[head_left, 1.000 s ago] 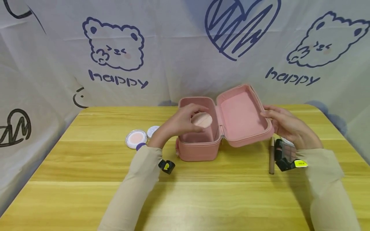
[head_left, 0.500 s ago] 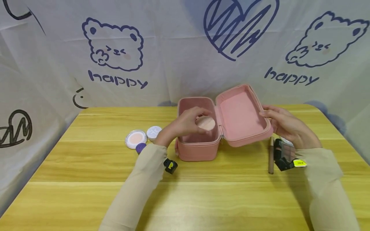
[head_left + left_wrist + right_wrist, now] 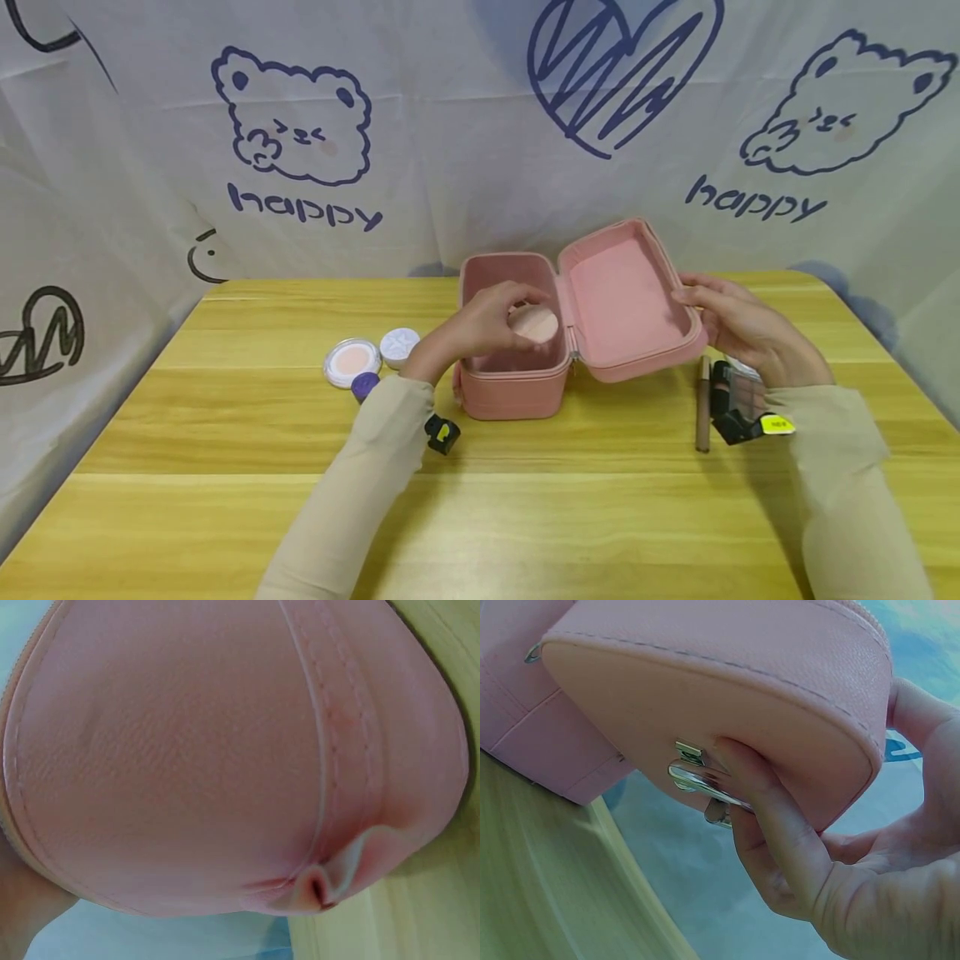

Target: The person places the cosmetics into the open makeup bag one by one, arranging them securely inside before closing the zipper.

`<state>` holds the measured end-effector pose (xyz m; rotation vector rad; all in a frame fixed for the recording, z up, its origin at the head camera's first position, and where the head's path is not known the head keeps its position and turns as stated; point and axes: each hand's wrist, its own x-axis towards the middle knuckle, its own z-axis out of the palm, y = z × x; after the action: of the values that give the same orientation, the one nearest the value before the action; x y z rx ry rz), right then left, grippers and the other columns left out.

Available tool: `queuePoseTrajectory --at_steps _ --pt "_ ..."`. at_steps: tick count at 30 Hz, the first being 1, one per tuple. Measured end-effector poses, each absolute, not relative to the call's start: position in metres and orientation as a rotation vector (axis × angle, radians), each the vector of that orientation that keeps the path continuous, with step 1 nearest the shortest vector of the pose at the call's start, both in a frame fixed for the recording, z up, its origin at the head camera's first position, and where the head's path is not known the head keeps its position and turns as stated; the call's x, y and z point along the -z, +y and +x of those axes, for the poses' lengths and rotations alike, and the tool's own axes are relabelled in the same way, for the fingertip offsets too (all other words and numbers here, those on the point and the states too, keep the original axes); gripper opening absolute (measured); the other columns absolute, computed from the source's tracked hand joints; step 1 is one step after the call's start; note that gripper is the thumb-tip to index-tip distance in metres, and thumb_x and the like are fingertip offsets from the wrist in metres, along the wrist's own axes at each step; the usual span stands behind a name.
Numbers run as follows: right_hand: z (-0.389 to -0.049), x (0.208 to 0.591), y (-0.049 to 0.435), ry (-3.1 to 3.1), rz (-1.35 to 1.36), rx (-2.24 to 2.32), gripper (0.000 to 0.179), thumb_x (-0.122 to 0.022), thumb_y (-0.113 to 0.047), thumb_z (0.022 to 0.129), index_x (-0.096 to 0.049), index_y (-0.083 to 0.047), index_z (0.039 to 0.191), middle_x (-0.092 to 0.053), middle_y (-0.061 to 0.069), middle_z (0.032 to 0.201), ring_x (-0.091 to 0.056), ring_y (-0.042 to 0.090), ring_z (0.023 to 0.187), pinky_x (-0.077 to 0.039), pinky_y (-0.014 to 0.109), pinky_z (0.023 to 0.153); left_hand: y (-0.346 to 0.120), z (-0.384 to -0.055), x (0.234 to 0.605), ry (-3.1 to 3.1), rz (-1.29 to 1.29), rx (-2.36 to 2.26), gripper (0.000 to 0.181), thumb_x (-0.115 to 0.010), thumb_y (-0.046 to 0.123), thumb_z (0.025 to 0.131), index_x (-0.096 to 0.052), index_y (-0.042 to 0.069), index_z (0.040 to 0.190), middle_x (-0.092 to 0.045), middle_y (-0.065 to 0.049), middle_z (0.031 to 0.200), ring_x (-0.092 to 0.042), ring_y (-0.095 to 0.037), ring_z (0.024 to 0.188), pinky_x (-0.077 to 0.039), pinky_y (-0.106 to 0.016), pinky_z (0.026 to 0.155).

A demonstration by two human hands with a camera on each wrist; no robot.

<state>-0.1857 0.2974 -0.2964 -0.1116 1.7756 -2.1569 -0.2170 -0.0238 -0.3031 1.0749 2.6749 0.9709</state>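
A pink cosmetic case (image 3: pixel 513 395) stands on the table with its lid (image 3: pixel 626 292) swung out to the right. My left hand (image 3: pixel 480 321) reaches over the case's near left rim and pinches a round beige powder puff (image 3: pixel 536 323) inside the opening. The left wrist view is filled by the case's outer side (image 3: pixel 187 750), so the fingers are hidden there. With my right hand (image 3: pixel 742 323) I grip the lid's far edge, thumb on the inner rim. In the right wrist view, fingers (image 3: pixel 780 817) press the lid's outer face beside a shiny metal handle mount (image 3: pixel 705 782).
Left of the case lie an open-faced round compact (image 3: pixel 352 362), a white round jar (image 3: pixel 398 345) and a purple-capped item (image 3: pixel 365 386). Under my right wrist are a slim brown tube (image 3: pixel 703 408), a black tube (image 3: pixel 721 387) and a palette (image 3: pixel 747 392). A printed cloth hangs behind.
My left hand has shifted slightly right and down with the powder puff, deeper over the case, then held nearly still. The right hand keeps the lid in about the same place.
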Motion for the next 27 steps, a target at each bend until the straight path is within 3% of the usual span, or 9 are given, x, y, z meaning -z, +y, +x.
queuePoseTrajectory --at_steps 6,17,24,27 --pt "-0.186 0.297 0.298 1.783 -0.107 2.145 0.059 -0.052 -0.007 0.097 -0.017 0.003 0.144 -0.064 0.008 0.105 -0.068 0.019 0.087 -0.056 0.030 0.072 -0.025 -0.214 0.299 2.653 0.909 -0.980 0.083 -0.074 0.040 0.083 -0.033 0.017 0.151 -0.025 -0.011 0.155 -0.014 -0.028 0.143 -0.021 -0.049 0.112" --pt "-0.185 0.297 0.299 1.794 -0.114 2.133 0.059 -0.052 -0.007 0.097 -0.017 0.004 0.144 -0.062 0.008 0.106 -0.068 0.020 0.086 -0.056 0.031 0.072 -0.021 -0.212 0.301 2.684 1.019 -0.918 0.077 -0.057 0.046 0.092 -0.023 0.015 0.154 -0.013 -0.010 0.160 -0.004 -0.029 0.145 -0.009 -0.052 0.114" --pt "-0.185 0.297 0.299 1.798 -0.108 2.138 0.044 -0.052 -0.007 0.098 -0.030 -0.001 0.135 -0.062 0.008 0.106 -0.068 0.020 0.087 -0.056 0.031 0.073 -0.018 -0.204 0.302 2.956 1.135 -0.450 0.085 -0.050 0.062 0.090 -0.014 0.022 0.156 0.010 -0.005 0.160 0.012 -0.023 0.145 0.010 -0.047 0.113" --pt "-0.186 0.297 0.299 1.801 -0.109 2.137 0.043 -0.051 -0.007 0.098 -0.031 -0.002 0.136 -0.063 0.008 0.106 -0.068 0.020 0.087 -0.056 0.031 0.073 -0.017 -0.202 0.303 3.066 1.169 -0.258 0.084 -0.045 0.067 0.090 -0.016 0.024 0.156 0.012 -0.004 0.160 0.013 -0.024 0.145 0.011 -0.048 0.112"
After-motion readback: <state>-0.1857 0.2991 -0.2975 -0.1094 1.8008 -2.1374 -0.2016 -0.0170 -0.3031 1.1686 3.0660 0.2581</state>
